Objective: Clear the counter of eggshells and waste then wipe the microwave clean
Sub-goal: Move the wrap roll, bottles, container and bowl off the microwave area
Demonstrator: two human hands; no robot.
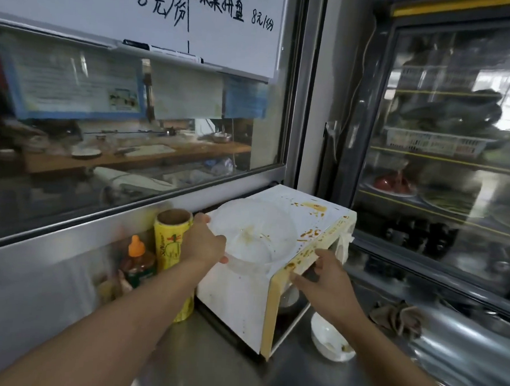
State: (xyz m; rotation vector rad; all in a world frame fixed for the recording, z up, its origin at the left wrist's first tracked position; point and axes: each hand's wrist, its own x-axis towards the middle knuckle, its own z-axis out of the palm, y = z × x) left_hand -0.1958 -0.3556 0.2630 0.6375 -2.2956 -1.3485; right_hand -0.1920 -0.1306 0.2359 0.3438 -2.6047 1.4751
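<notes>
A white microwave [235, 305] stands on the steel counter, its top spattered with orange-brown sauce stains [314, 208]. A round glass turntable plate [254, 234] with smears lies on the microwave's top. My left hand [204, 243] grips the plate's left rim, thumb over the edge. My right hand [328, 284] holds the top front edge of the microwave with curled fingers. A crumpled white paper or cloth [344, 243] hangs at the microwave's front right corner.
A yellow roll in a box [172, 247] and an orange-capped sauce bottle [137, 260] stand left of the microwave. A white bowl [329, 340] with residue and a brown rag [398, 318] lie on the steel counter [222, 370]. A glass-door fridge [446, 162] rises to the right.
</notes>
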